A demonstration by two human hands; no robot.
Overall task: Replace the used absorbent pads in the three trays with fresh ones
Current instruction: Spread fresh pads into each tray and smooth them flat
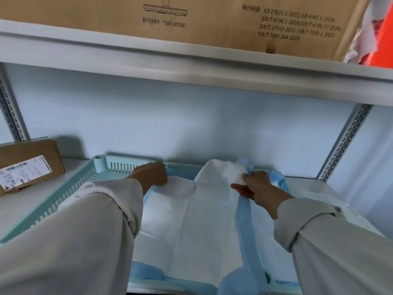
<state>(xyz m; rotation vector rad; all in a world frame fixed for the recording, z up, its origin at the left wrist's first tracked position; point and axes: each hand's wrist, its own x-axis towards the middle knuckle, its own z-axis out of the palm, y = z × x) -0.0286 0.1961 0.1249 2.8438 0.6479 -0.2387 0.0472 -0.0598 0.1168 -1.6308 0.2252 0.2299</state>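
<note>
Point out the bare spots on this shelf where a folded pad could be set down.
Bare shelf shows between the small labelled box at far left and the tray. The middle is crowded: the pad fills the tray, with the left hand and right hand gripping its far edge. Right of the tray, white sheeting covers the shelf.

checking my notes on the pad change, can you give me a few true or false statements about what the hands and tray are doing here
1. Both hands grip the absorbent pad. True: left hand, right hand.
2. The tray is red. False: it is pale teal.
3. The pad lies flat and smooth. False: its far right part is bunched up.
4. A labelled cardboard parcel sits left of the tray. True.
5. The upper shelf holds nothing. False: a printed cardboard box stands there.
</note>
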